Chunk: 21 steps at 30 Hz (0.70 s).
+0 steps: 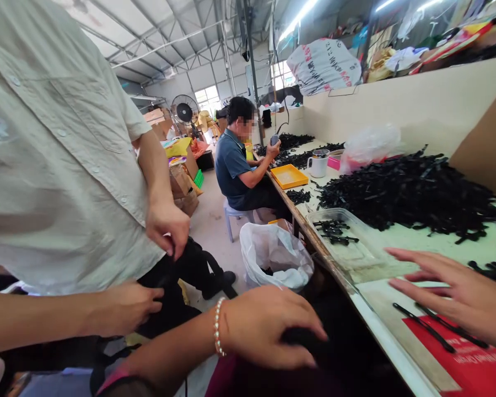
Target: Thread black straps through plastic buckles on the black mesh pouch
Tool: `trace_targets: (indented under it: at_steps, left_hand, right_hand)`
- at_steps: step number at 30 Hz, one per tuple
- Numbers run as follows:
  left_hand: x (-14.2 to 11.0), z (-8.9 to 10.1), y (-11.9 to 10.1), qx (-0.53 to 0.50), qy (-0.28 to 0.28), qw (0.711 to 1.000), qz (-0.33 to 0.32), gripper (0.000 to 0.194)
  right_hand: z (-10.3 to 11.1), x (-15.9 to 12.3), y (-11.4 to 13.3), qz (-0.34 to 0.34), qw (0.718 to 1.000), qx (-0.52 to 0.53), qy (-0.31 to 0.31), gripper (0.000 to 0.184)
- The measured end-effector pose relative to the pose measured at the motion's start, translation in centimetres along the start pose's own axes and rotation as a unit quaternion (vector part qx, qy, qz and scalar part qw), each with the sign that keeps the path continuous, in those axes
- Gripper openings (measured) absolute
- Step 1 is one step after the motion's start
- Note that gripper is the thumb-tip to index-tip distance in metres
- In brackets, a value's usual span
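Observation:
My left hand (268,325), with a bead bracelet on the wrist, lies palm down on dark cloth (334,353) at my lap, fingers flat and holding nothing. My right hand (450,289) hovers over the table edge with its fingers spread, empty. Just below it, two thin black strips (427,326) lie across a red sheet (475,366). A clear plastic tray (357,256) with a few black parts sits left of that hand. Behind it spreads a large heap of black plastic parts (413,190).
A person in a pale shirt (53,165) stands close on my left, hands at the waist. Another person (235,165) sits farther along the table near a yellow tray (289,176) and a white mug (318,164). A white bag-lined bin (276,256) stands on the floor.

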<state>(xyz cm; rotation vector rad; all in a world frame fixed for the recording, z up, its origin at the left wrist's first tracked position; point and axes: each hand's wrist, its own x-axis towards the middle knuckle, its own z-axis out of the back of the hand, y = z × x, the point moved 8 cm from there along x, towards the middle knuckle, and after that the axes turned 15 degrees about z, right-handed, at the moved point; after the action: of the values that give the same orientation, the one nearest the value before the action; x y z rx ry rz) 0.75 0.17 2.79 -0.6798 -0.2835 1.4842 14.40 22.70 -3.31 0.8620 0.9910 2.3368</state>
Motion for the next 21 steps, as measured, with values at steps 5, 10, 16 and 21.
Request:
trace_targets:
  at_steps: [5,10,16,21]
  left_hand:
    - [-0.7,2.2,8.4,0.418,-0.106,0.873,0.227,0.049]
    - [-0.9,3.4,12.5,0.503,0.049,0.811,0.296,0.042]
    - [0.4,4.5,11.8,0.514,0.097,0.789,0.322,0.019]
    - [0.7,5.7,11.7,0.492,0.082,0.799,0.335,0.032]
  right_hand:
    - [-4.6,-0.4,7.2,0.033,0.987,0.052,0.150,0.054]
    - [-6.9,-3.6,9.3,0.036,0.979,0.139,0.147,0.054]
    - [-12.5,-4.9,8.3,0.046,0.950,0.251,0.181,0.051]
    - [-19.0,-4.9,9.6,0.087,0.908,0.345,0.221,0.061]
